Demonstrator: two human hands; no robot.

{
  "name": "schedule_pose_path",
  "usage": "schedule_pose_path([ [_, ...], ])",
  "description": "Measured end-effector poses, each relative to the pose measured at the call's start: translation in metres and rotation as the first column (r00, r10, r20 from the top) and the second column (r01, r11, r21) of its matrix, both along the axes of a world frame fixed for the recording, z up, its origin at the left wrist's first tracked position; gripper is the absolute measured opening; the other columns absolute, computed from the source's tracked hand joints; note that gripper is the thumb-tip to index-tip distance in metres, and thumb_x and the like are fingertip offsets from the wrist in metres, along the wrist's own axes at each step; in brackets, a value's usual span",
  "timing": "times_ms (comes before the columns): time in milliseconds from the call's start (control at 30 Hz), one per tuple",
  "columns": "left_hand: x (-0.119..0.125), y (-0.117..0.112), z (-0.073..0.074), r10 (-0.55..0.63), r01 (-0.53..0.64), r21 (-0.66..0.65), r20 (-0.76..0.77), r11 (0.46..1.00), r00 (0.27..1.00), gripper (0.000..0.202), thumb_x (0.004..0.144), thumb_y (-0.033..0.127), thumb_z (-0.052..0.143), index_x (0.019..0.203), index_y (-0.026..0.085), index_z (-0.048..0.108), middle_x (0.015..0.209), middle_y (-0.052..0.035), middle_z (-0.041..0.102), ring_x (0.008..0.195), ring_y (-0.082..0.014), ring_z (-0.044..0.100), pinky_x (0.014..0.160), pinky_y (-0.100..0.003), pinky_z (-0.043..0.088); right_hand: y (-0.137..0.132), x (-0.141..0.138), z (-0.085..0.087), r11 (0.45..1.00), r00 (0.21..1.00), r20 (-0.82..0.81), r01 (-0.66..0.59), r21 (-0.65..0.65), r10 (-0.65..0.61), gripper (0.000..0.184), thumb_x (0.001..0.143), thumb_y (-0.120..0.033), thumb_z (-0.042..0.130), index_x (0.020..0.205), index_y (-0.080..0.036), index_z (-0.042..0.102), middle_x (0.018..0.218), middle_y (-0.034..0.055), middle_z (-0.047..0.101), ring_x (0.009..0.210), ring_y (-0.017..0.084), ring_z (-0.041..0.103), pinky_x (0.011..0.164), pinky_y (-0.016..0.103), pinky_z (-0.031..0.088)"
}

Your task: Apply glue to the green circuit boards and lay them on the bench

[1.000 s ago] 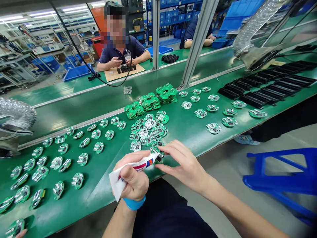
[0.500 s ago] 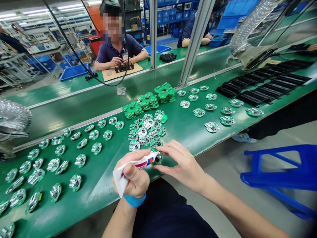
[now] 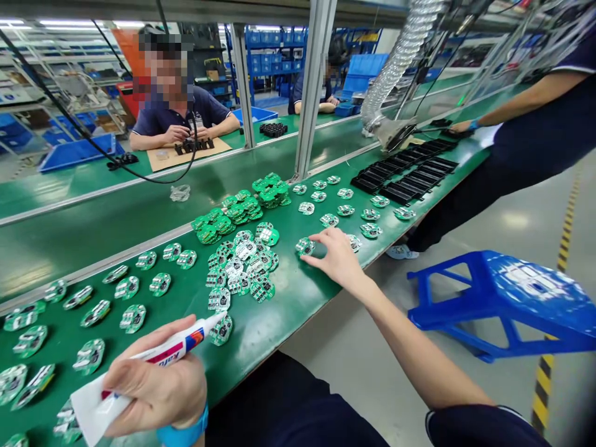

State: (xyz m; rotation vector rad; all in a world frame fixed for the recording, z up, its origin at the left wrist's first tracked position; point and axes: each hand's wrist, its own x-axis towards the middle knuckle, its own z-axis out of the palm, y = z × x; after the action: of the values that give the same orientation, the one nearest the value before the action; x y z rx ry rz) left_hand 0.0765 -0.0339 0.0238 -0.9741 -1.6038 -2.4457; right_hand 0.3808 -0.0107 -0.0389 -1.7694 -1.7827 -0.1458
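Note:
A white glue tube (image 3: 173,349) with red, blue and orange print is gripped in my left hand (image 3: 162,388), its nozzle tilted up to the right. The nozzle tip is close to a round green circuit board (image 3: 221,330) at the near end of the pile; whether they touch I cannot tell. My right hand (image 3: 339,257) pinches another circuit board (image 3: 305,247) by its edge, at or just above the bench right of the pile. The loose pile of circuit boards (image 3: 244,264) lies between my hands.
Several boards lie spread on the green bench (image 3: 274,323) at left and right. Stacked boards (image 3: 228,214) stand behind the pile. Black trays (image 3: 410,171) lie far right, near a standing co-worker (image 3: 540,118). Another person (image 3: 186,118) sits opposite. A blue stool (image 3: 465,304) is at right.
My right hand has moved away from the tube tip to the right, carrying a circuit board. My left hand with the tube has shifted left and down as the view turned right.

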Motion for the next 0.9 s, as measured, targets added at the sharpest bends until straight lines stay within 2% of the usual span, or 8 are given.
schedule_pose_path([
  [100,-0.008,0.002,-0.01,-0.05,0.05,-0.007,0.005,0.999,0.999,0.045,0.098,0.059,0.056,0.073,0.032,0.03,0.057,-0.0033,0.061,0.051,-0.0288,0.067,0.042,-0.04,0.048,0.02,0.03,-0.006,0.996,0.997,0.04,0.072,-0.05,-0.07,0.038,0.084,-0.039,0.085,0.114,-0.018,0.075,0.107,0.0125,0.064,0.104,0.034,0.06,0.09,0.047,0.048],
  [200,-0.014,0.005,-0.019,-0.093,0.092,0.02,0.018,0.996,0.996,0.051,0.097,0.059,0.061,0.073,0.033,0.024,0.057,-0.0031,0.061,0.05,-0.0281,0.067,0.041,-0.04,0.049,0.038,0.041,-0.006,0.992,0.995,0.068,0.085,-0.093,-0.079,0.036,0.084,-0.037,0.084,0.113,-0.016,0.076,0.107,0.0138,0.065,0.105,0.034,0.059,0.092,0.047,0.047],
  [400,-0.019,0.008,-0.027,-0.108,0.108,0.053,-0.005,0.993,0.994,0.052,0.099,0.055,0.062,0.066,0.029,0.032,0.054,-0.0035,0.06,0.048,-0.0254,0.067,0.039,-0.036,0.05,0.076,0.038,0.002,0.981,0.991,0.123,0.082,-0.175,-0.061,0.039,0.085,-0.038,0.083,0.114,-0.013,0.077,0.111,0.0167,0.066,0.109,0.035,0.057,0.094,0.045,0.045],
  [600,-0.021,0.004,-0.027,-0.141,0.141,0.042,-0.009,0.989,0.99,0.059,0.1,0.053,0.062,0.068,0.032,0.018,0.056,-0.0014,0.059,0.048,-0.0238,0.066,0.044,-0.039,0.055,0.094,0.031,0.01,0.981,0.991,0.132,0.062,-0.183,-0.038,0.052,0.084,-0.037,0.083,0.128,-0.011,0.073,0.112,0.019,0.066,0.11,0.039,0.057,0.093,0.05,0.046],
  [733,-0.019,0.002,-0.027,-0.129,0.131,0.027,-0.041,0.991,0.991,0.06,0.103,0.055,0.059,0.059,0.029,0.027,0.055,-0.0019,0.058,0.049,-0.0235,0.066,0.043,-0.037,0.053,0.093,0.005,0.014,0.981,0.982,0.132,-0.112,-0.156,0.133,0.062,0.088,-0.04,0.081,0.144,-0.018,0.064,0.125,0.0176,0.065,0.118,0.039,0.058,0.1,0.053,0.047],
  [900,-0.019,0.002,-0.027,-0.145,0.148,0.078,-0.037,0.986,0.989,0.062,0.103,0.054,0.061,0.052,0.022,0.044,0.054,-0.0021,0.058,0.047,-0.0222,0.066,0.041,-0.035,0.052,0.096,-0.029,0.014,0.909,0.904,0.154,-0.366,-0.201,0.398,0.067,0.092,-0.031,0.08,0.154,-0.024,0.056,0.147,0.0131,0.061,0.127,0.033,0.057,0.105,0.049,0.049],
])
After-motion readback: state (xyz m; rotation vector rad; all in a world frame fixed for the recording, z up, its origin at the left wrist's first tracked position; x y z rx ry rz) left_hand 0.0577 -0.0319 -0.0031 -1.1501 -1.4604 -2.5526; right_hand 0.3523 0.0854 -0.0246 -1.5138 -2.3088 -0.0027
